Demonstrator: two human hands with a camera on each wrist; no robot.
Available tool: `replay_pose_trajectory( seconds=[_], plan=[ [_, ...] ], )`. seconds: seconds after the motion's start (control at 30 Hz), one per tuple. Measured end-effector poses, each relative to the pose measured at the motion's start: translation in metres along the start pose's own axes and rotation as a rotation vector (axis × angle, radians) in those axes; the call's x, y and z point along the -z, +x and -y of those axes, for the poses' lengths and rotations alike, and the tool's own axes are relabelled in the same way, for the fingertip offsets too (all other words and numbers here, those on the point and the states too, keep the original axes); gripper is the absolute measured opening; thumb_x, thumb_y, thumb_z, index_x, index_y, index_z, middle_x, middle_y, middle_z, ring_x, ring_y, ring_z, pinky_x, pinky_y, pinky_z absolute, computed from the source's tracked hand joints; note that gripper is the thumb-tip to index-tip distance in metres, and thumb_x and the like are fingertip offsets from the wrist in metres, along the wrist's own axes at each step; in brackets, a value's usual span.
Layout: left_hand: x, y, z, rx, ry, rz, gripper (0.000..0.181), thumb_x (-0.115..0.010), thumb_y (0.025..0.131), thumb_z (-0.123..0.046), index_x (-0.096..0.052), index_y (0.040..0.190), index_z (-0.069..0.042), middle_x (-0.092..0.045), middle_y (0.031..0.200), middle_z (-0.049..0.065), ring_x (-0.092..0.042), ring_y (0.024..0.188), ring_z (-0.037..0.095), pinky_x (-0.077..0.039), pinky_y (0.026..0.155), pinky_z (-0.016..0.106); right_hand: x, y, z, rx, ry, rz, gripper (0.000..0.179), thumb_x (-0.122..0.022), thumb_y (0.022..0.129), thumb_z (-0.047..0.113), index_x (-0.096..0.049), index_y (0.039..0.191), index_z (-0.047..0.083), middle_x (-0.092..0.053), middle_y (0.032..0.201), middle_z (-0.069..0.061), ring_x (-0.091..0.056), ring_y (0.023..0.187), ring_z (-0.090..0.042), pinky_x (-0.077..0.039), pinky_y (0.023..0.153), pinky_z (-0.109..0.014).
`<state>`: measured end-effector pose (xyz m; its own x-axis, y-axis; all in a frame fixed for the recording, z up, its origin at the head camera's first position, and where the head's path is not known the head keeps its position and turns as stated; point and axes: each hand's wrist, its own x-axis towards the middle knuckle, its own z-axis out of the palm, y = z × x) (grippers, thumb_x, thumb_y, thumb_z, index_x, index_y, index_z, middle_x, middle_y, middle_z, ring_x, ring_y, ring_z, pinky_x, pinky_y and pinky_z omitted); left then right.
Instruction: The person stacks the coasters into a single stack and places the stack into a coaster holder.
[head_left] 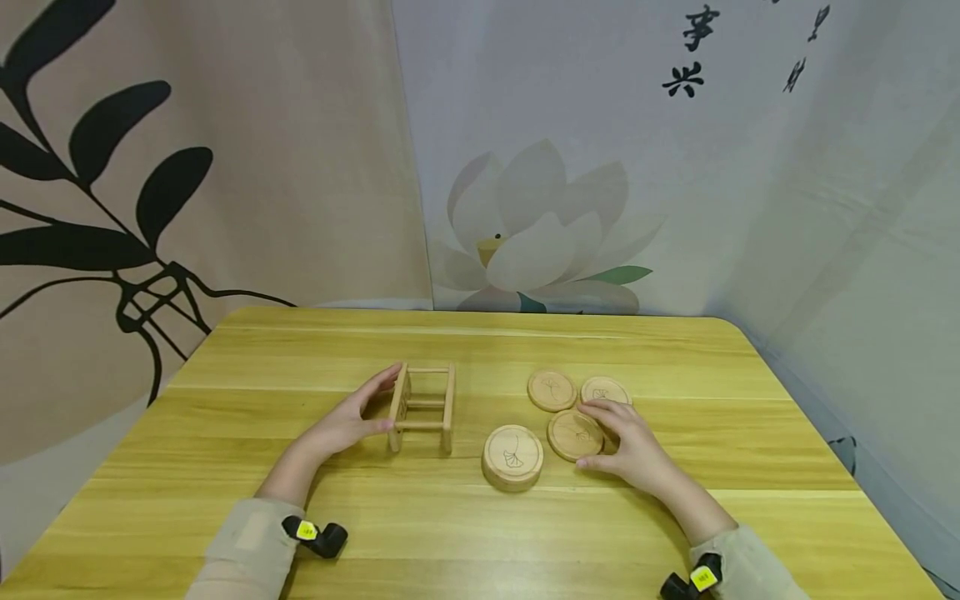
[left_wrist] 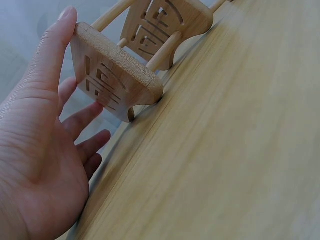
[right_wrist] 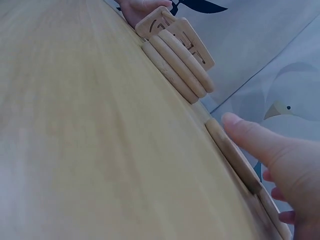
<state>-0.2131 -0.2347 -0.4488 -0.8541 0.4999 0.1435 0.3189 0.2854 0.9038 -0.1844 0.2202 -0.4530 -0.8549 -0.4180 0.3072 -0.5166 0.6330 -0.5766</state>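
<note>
My left hand [head_left: 348, 425] is at the left side of a small wooden coaster rack [head_left: 448, 408]. Its thumb lies at one edge of the rack's cut-out end panel [left_wrist: 112, 75], with fingers toward the opposite edge, holding it across its width. Over on the right, my right hand [head_left: 630, 446] is spread at the nearest of three loose round wooden coasters [head_left: 573, 435], thumb and fingertips around its right part. The right wrist view shows the thumb just off the coaster's rim [right_wrist: 232, 155]; the other fingertips are partly hidden.
A stack of three coasters [head_left: 512, 457] stands between the hands, a ginkgo leaf engraved on top. Two more coasters lie flat behind the right hand, one on the left [head_left: 552, 390] and one on the right [head_left: 606, 389]. Printed cloth hangs behind the wooden table [head_left: 420, 533].
</note>
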Motion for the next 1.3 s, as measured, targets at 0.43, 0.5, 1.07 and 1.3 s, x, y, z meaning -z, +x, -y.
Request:
replay_pose_trajectory(
  seconds=[0.43, 0.5, 1.07, 1.3],
  plan=[
    [-0.0013, 0.0, -0.0026, 0.02, 0.001, -0.007, 0.079, -0.064, 0.091, -0.008, -0.018, 0.155, -0.021, -0.024, 0.152, 0.018, -0.018, 0.138, 0.043, -0.008, 0.102, 0.072, -0.0058, 0.0018, -0.0046, 0.014, -0.06, -0.008, 0.079, -0.085, 0.066, 0.041, -0.058, 0.132, 0.007, -0.052, 0.133, -0.015, -0.041, 0.124, -0.037, -0.027, 0.1, -0.063],
    [-0.0013, 0.0, -0.0026, 0.019, 0.004, -0.006, 0.08, -0.065, 0.091, -0.009, -0.018, 0.155, -0.021, -0.024, 0.152, 0.019, -0.018, 0.138, 0.043, -0.009, 0.101, 0.072, -0.0063, 0.0019, -0.0048, 0.013, -0.066, -0.005, 0.079, -0.086, 0.066, 0.041, -0.058, 0.132, 0.007, -0.052, 0.133, -0.015, -0.041, 0.124, -0.037, -0.026, 0.1, -0.063],
    [0.0003, 0.0002, 0.0003, 0.023, -0.005, -0.003, 0.08, -0.064, 0.092, -0.01, -0.017, 0.155, -0.024, -0.024, 0.153, 0.017, -0.02, 0.137, 0.042, -0.011, 0.102, 0.07, -0.0055, 0.0027, -0.0003, 0.011, -0.096, 0.032, 0.075, -0.084, 0.068, 0.044, -0.06, 0.13, 0.008, -0.054, 0.13, -0.012, -0.04, 0.123, -0.035, -0.028, 0.098, -0.061],
    [-0.0006, 0.0004, 0.0002, 0.02, -0.006, -0.006, 0.079, -0.064, 0.092, -0.009, -0.017, 0.155, -0.023, -0.025, 0.152, 0.017, -0.02, 0.137, 0.041, -0.011, 0.102, 0.071, -0.0059, 0.0025, -0.0008, 0.014, -0.093, 0.022, 0.074, -0.084, 0.069, 0.043, -0.06, 0.129, 0.008, -0.055, 0.128, -0.01, -0.041, 0.123, -0.034, -0.029, 0.097, -0.06]
  ],
)
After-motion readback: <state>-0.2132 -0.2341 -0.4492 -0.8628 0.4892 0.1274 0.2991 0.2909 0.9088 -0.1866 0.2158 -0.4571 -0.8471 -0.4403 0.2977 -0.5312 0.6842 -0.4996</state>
